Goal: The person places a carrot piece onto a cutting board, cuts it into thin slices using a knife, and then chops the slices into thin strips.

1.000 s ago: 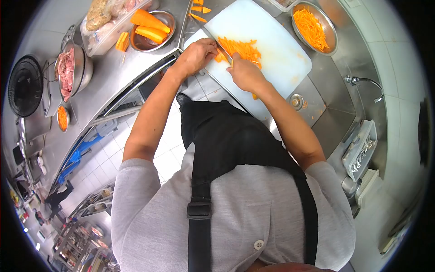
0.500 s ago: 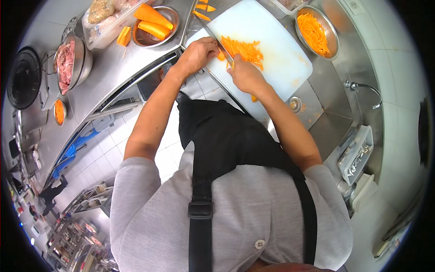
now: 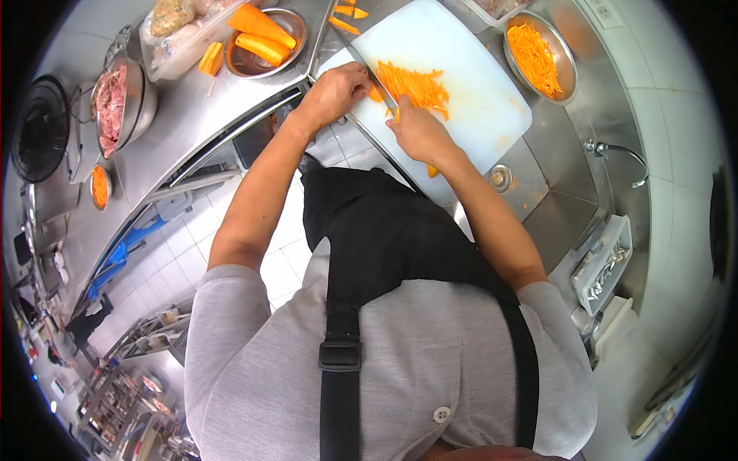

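Note:
My right hand (image 3: 423, 132) is closed around the handle of a long kitchen knife (image 3: 358, 55), whose yellow end shows below the palm. The blade lies slantwise over the white cutting board (image 3: 484, 96). Close on its left, my left hand (image 3: 335, 94) has curled fingers pressed on a piece of carrot (image 3: 374, 94), mostly hidden under the fingertips. A heap of carrot shreds (image 3: 415, 83) rests on the board, just right of the blade. Several carrot slices (image 3: 350, 12) lie past the knife's tip.
A steel bowl (image 3: 571, 84) of carrot shreds stands at right, near a tap (image 3: 619, 150). At left are a bowl (image 3: 300, 54) with large carrot pieces, a plastic tub (image 3: 157, 71), a bowl of raw meat (image 3: 113, 111) and a small carrot bowl (image 3: 100, 188).
Both hands and the knife stay in nearly the same place. The view has shifted very slightly; no other clear change shows.

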